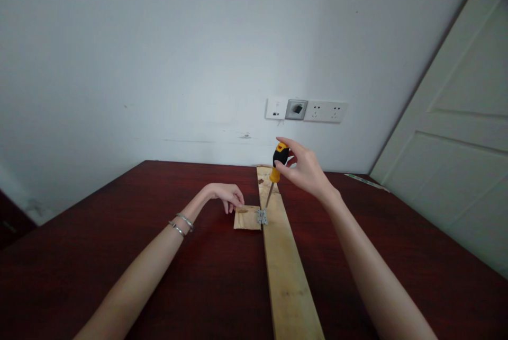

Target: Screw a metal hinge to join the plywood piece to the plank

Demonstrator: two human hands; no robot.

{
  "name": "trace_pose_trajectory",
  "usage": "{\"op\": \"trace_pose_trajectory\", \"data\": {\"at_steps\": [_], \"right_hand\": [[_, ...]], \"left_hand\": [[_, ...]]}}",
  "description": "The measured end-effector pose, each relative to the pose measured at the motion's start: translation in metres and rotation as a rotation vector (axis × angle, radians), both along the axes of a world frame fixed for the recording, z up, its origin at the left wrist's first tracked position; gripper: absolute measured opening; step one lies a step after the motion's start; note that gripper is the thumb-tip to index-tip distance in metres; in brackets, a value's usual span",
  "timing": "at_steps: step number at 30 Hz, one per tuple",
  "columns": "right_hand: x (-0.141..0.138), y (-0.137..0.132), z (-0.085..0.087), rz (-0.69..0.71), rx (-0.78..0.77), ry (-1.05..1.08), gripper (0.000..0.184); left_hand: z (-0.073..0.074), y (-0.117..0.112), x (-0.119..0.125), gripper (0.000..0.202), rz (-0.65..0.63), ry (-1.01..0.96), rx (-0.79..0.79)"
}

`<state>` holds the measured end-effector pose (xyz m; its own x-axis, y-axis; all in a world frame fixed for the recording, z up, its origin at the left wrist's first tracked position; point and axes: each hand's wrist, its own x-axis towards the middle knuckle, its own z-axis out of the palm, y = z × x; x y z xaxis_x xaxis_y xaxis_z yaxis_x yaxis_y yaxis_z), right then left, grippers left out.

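Observation:
A yellow-and-black screwdriver (281, 155) is held by its handle in my right hand (304, 168), between thumb and fingers. Its shaft slants down to the upper end of a metal hinge (262, 216); whether the tip sits in a screw is too small to tell. The hinge lies open, one leaf on a long wooden plank (288, 266) and the other on a small wooden board (246, 218) to the left. My left hand (227, 195), with bracelets at the wrist, has curled fingers gripping that small board at its upper left corner.
All of this lies on a dark red table (190, 287) that meets a white wall (198, 64). Wall sockets (325, 111) are above the table's back edge. A pale door (456, 133) stands at the right, with a thin flat strip (367, 182) near it on the table.

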<state>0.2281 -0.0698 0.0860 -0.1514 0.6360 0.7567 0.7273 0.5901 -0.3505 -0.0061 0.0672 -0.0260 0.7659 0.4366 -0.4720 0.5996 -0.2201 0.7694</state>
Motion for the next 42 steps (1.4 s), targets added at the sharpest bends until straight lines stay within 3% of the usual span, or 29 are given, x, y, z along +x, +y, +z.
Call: {"op": "trace_pose_trajectory", "data": {"at_steps": [8,13,17,24,42], "right_hand": [[0.003,-0.004,0.005,-0.028,0.002,0.017,0.056],[0.004,-0.003,0.006,-0.035,0.015,0.002,0.055],[0.005,-0.003,0.005,-0.04,0.024,-0.008,0.054],[0.004,-0.005,0.007,-0.047,0.024,-0.022,0.053],[0.008,-0.004,0.007,-0.05,0.012,-0.048,0.054]], "left_hand": [[0.009,-0.002,0.0,0.029,-0.005,0.105,0.171],[0.01,-0.01,0.016,0.02,0.059,-0.02,0.554],[0.006,-0.027,0.037,0.017,-0.062,-0.194,0.734],[0.003,-0.052,0.056,0.017,-0.118,-0.253,0.811],[-0.001,-0.052,0.059,0.013,-0.106,-0.241,0.699]]}}
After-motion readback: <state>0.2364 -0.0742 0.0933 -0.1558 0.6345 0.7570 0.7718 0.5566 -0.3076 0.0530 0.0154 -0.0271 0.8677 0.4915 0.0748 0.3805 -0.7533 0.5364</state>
